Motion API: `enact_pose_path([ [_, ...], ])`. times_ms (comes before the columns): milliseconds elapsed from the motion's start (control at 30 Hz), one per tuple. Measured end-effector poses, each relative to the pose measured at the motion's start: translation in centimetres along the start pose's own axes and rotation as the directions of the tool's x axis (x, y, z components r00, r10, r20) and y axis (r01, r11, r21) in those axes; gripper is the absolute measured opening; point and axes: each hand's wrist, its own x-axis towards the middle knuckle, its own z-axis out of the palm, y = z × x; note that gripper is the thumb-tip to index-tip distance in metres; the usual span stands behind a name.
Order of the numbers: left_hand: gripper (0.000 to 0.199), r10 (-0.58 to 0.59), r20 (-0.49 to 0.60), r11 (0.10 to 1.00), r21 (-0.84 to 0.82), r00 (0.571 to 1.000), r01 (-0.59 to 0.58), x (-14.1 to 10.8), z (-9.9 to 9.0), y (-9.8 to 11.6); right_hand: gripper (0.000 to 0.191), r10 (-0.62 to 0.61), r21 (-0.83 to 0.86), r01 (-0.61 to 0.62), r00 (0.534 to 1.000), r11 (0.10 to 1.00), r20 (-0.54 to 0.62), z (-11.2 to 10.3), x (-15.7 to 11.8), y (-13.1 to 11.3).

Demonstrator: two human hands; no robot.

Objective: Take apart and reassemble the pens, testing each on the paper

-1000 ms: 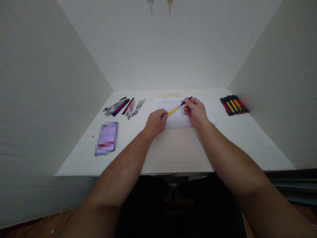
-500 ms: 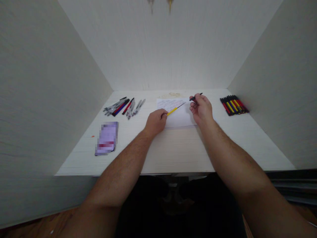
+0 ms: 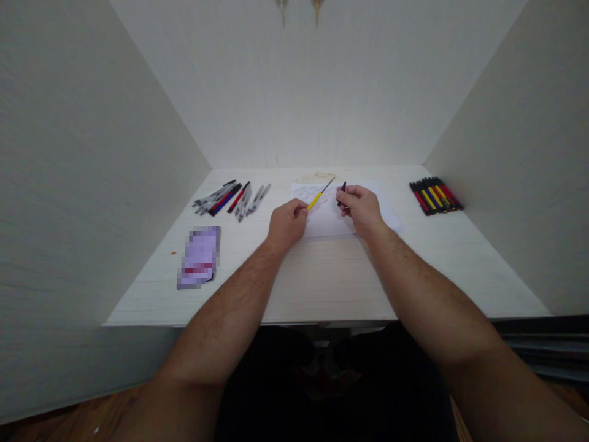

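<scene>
My left hand (image 3: 288,225) is closed around the lower end of a yellow pen barrel (image 3: 315,201). A thin, dark refill sticks out of its far end, tilted up to the right. My right hand (image 3: 362,210) pinches a short black pen part (image 3: 342,194), held nearly upright just right of the refill tip and apart from it. Whether that part is a cap or a barrel half is too small to tell. Both hands are over a white sheet of paper (image 3: 329,228) with scribbled lines on its upper left.
Several clear, red and blue pens (image 3: 221,197) lie in loose groups at the left. A row of red, yellow and black pens (image 3: 435,196) lies by the right wall. A pixelated purple phone-like object (image 3: 200,255) rests at the front left. White panels enclose the white tabletop (image 3: 322,276).
My right hand has moved left, closer to the refill, and its black part has turned from slanting to nearly upright. The yellow barrel in my left hand now tilts more steeply.
</scene>
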Motion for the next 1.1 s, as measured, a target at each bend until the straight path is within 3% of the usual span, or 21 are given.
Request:
enact_pose_path([
  [200, 0.023, 0.093, 0.097, 0.996, -0.005, 0.991, -0.093, -0.4, 0.3, 0.2, 0.020, 0.010, 0.102, -0.018, 0.997, 0.995, 0.076, 0.1, -0.4, -0.2],
  [500, 0.022, 0.108, 0.129, 0.994, -0.015, 0.986, -0.107, -0.5, 0.3, 0.3, 0.014, -0.018, -0.021, 0.020, 0.995, 1.000, 0.099, 0.5, -0.6, -0.2],
  [733, 0.022, 0.143, 0.114, 0.987, 0.061, 0.983, -0.150, -0.4, 0.2, 0.3, 0.015, -0.131, 0.012, 0.132, 0.991, 0.991, -0.031, 0.1, 0.2, -0.3],
  [933, 0.021, 0.102, 0.081, 0.993, 0.044, 0.991, -0.106, -0.3, 0.2, 0.2, 0.016, -0.074, 0.115, 0.100, 0.974, 0.988, -0.213, -1.2, 1.1, -1.4],
  [1100, 0.020, 0.009, 0.054, 0.999, 0.033, 0.998, -0.011, -0.3, 0.1, 0.2, 0.016, -0.043, 0.064, 0.056, 0.981, 0.996, -0.192, -1.1, 1.0, -1.3],
])
